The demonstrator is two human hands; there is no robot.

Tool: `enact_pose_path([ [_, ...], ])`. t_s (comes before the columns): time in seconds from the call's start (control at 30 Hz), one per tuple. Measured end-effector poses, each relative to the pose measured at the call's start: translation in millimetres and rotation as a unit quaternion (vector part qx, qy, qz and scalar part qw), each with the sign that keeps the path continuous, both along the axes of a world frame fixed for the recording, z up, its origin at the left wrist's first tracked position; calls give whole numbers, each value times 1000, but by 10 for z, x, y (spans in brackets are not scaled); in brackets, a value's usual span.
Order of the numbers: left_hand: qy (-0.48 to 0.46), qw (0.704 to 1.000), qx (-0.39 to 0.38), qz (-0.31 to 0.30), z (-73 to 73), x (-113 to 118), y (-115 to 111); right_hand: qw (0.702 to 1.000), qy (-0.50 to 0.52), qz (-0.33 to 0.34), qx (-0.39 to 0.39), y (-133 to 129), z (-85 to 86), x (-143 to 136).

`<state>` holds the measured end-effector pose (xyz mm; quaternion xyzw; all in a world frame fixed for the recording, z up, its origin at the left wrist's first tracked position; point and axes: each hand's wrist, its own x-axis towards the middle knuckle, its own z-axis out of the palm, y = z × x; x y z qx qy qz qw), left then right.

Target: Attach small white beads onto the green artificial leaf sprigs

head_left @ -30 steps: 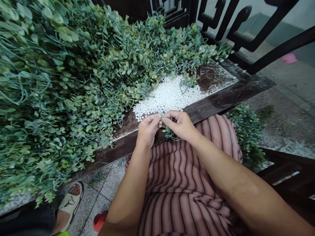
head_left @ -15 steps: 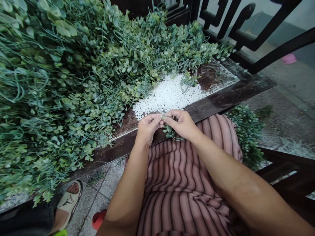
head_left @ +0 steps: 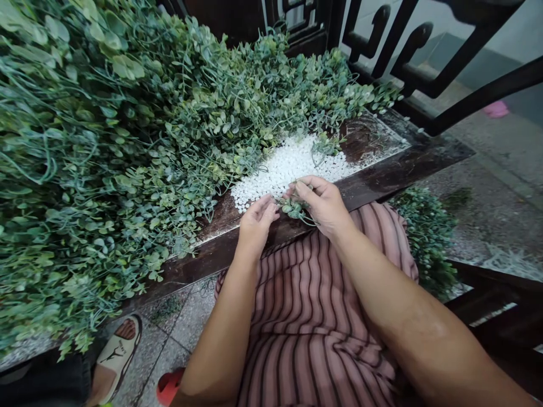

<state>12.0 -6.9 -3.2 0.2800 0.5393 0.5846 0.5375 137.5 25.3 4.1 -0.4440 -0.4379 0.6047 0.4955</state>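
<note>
One dark brown wooden bench fills the centre, below a black scrolled railing at upper right. At centre, a small leafy green sprig is pinched by the right fingertips; the left fingers are held nearly together.

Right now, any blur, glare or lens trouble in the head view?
Head view: soft light, no hard shadows; white beads bright, detail partly washed out; leafy greenery smeared and stretched toward the left edge, dark in its gaps; left hand and right hand fairly clear, sprig finer detail hard to read.
</note>
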Motion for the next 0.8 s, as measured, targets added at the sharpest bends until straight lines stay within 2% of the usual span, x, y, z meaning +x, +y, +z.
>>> enact_pose_path([
  [0.13, -47, 989, -72, -122, 83, 75, 6, 999, 5, -22, 37, 11, 46, 20],
  [0.2, -88, 982, -84, -141, 108, 114, 16, 996, -35, -18, 75, -16, 85, 32],
  [0.27, -117, 983, -78, -118, 111, 113, 29, 991, -61, 20, 116, -52, 136, 72],
  [0.37, -124, 988, -63, -72, 93, 33, 46, 977, -31, 139, 157, -89, 214, 192],
  [0.47, -112, 992, -37, -48, 83, -53, 42, 968, 10, 217, 128, -82, 237, 300],
  [0.53, -100, 994, -20, -42, 87, -66, 31, 968, -30, 235, 83, -66, 203, 305],
  [0.6, -83, 996, -8, -43, 93, -43, 20, 964, -121, 227, 68, -56, 137, 247],
  [0.67, -66, 997, 0, -47, 92, -6, 17, 959, -197, 186, 88, -58, 62, 156],
  [0.8, -43, 998, 13, -51, 61, 29, 29, 967, -207, 95, 119, -72, -18, 16],
])
